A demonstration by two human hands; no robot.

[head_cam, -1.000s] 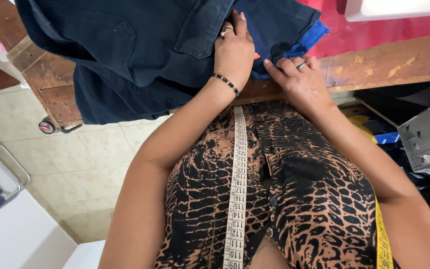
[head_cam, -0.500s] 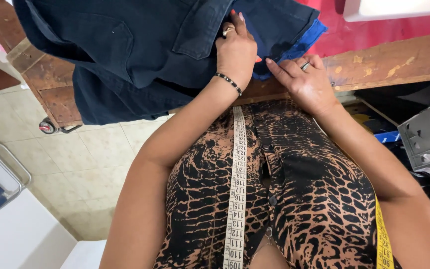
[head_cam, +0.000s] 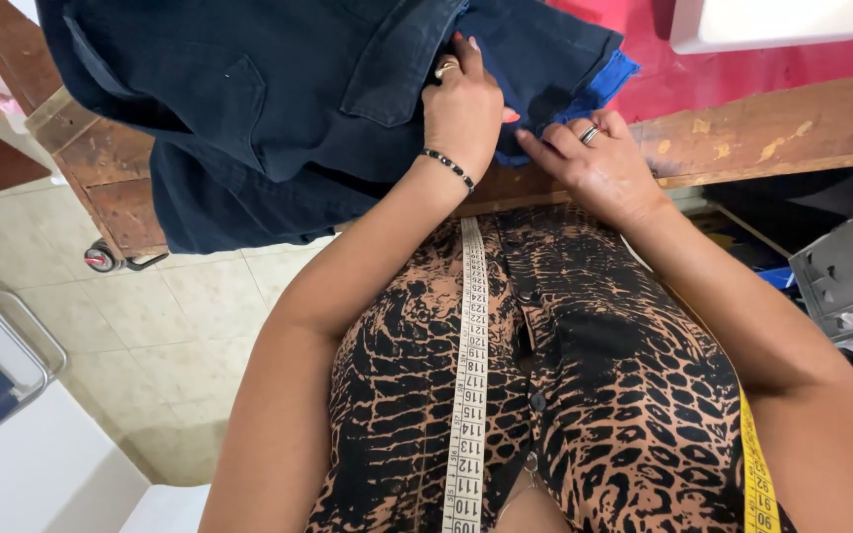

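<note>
The left hand (head_cam: pixel 461 109) (ring and beaded bracelet on it) clutched a fold of the dark denim garment (head_cam: pixel 278 99), which lay over the wooden table (head_cam: pixel 742 128) edge at ten o'clock. The right hand (head_cam: pixel 594 163), at three o'clock of the left, pressed flat fingers on the garment's blue hem (head_cam: pixel 604 84), gripping nothing.

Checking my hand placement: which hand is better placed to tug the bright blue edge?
Probably right: the right hand has its fingertips at the bright blue edge, while the left hand grips the dark denim further in.
</note>
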